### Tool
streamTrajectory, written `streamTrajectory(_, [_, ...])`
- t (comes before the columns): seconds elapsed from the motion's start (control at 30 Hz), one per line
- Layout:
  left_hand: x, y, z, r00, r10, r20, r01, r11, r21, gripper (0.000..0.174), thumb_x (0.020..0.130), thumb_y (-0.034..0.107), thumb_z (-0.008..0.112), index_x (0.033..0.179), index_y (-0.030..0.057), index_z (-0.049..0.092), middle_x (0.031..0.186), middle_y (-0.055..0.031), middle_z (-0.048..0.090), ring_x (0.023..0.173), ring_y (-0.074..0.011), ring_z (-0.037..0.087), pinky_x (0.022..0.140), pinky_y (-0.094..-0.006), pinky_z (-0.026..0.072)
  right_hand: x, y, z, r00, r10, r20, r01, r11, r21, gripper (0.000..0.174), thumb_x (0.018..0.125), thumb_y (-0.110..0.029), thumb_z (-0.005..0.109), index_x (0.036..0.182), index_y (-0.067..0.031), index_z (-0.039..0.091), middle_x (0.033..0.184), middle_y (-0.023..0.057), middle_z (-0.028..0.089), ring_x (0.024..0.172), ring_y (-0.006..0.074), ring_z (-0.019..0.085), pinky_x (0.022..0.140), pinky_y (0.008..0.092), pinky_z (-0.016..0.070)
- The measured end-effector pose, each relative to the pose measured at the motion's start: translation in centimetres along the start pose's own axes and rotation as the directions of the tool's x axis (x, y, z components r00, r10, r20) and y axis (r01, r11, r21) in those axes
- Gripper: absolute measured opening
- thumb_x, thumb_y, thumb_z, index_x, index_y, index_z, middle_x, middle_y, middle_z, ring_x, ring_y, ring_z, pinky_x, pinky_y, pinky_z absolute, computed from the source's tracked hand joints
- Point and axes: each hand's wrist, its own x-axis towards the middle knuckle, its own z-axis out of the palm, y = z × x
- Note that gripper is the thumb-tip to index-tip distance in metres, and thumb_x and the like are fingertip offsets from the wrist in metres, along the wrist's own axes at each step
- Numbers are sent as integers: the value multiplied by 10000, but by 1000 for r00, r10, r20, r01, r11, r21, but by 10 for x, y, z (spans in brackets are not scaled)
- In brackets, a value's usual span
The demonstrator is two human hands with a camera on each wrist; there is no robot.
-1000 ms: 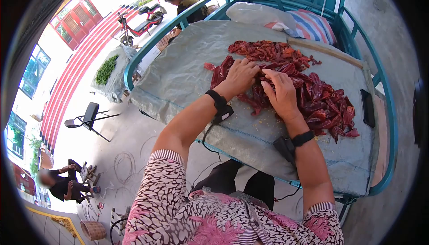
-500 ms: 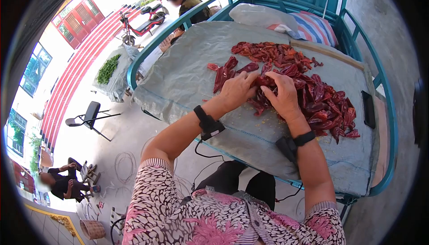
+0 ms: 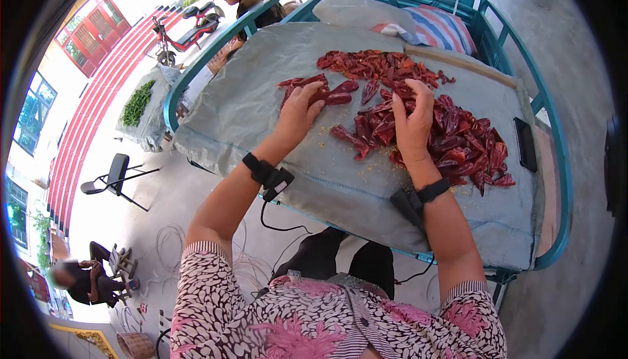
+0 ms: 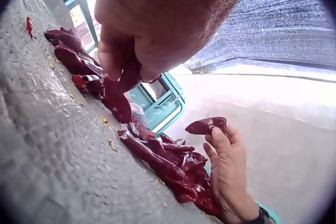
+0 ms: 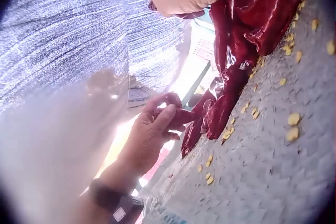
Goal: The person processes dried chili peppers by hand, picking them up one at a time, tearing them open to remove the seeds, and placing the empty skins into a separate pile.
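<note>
My left hand [image 3: 301, 113] pinches a dark red dried chili [image 4: 129, 78] low over a small group of chilies [image 3: 340, 95] at the left of the sheet. Its thumb and fingertips close on the pod in the left wrist view. My right hand [image 3: 413, 126] is raised over the main heap of whole dried chilies [image 3: 458, 143], holding another chili [image 4: 206, 126] between thumb and fingers. The palm hides most of that pod in the right wrist view. Behind both hands lies a band of smaller, torn-looking red chili pieces [image 3: 373, 64].
A grey-green woven sheet [image 3: 229, 97] covers the cart bed, with pale seeds [image 5: 294, 119] scattered on it. A phone [image 3: 525, 144] lies at the right, beside the teal rail [image 3: 559, 195]. Sacks [image 3: 441, 28] rest at the back. Another person [image 3: 252, 2] is beyond the left rail.
My hands, earlier close together over the heap, have moved apart. The left hand has gone left to the small group; the right hand stays over the heap. The head view has shifted slightly.
</note>
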Motion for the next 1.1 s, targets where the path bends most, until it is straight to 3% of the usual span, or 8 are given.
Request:
streamTrajectory(0.17, [7,-11,10,994,-16,-106,-13,965,-261,496,958,37,649,1439,94,537,1207,-195,622,1067,-341,654,926,-416,532,-4,-5,0,961,-59,270,17,987,159,487,909,-149,757,1358,-77,581,1284,150,635,1055,322,661,970,436,498])
streamTrajectory(0.27, [8,8,-3,971,-226,79,230,795,-561,497,1022,38,589,1500,117,476,1287,-116,622,1105,-154,632,871,-288,572,-1,-11,-3,968,-54,246,31,995,97,479,927,-192,739,1367,-86,579,1262,133,646,964,283,677,905,418,515])
streamTrajectory(0.47, [14,-1,-6,945,-246,214,305,900,-312,442,980,68,653,1414,80,570,1185,-93,661,1045,-148,638,820,-283,544,-4,-3,-2,977,-13,211,2,999,53,452,933,-147,720,1356,-87,573,1191,125,647,953,274,662,887,418,511])
streamTrajectory(0.57, [16,-23,-1,975,-210,77,217,971,-98,461,925,116,728,1371,79,617,1141,-105,682,1075,-219,638,921,-366,510,-4,-4,-4,981,15,196,-25,999,48,447,935,-132,715,1356,-84,573,1190,127,647,951,274,655,886,418,511])
streamTrajectory(0.67, [25,-9,-8,997,-40,-67,58,956,288,473,848,205,774,1297,99,674,1170,-159,671,1145,-339,594,1018,-455,443,-3,-5,-4,983,11,183,-21,999,48,445,935,-126,713,1355,-82,573,1192,125,646,948,275,652,886,418,510])
streamTrajectory(0.77, [34,5,2,967,219,-134,-145,897,418,518,833,260,796,1323,146,671,1181,-84,705,1201,-305,577,1091,-490,362,-2,-5,-4,982,2,190,-6,1000,16,445,933,-122,713,1354,-82,575,1173,118,650,947,272,652,880,420,507])
streamTrajectory(0.97, [47,-4,38,909,100,404,-356,689,631,429,844,240,764,1264,192,690,1120,-34,727,1198,-278,598,1100,-483,354,-4,0,-2,981,-5,195,1,1000,19,443,930,-118,712,1351,-86,580,1106,101,654,940,264,652,863,421,503])
streamTrajectory(1.1, [52,3,28,977,111,185,-202,773,602,357,824,200,763,1174,169,701,1061,-56,728,1162,-264,611,1096,-477,362,-5,0,-3,983,7,185,-12,1000,24,445,927,-111,711,1351,-82,579,1100,100,652,939,262,653,867,417,501])
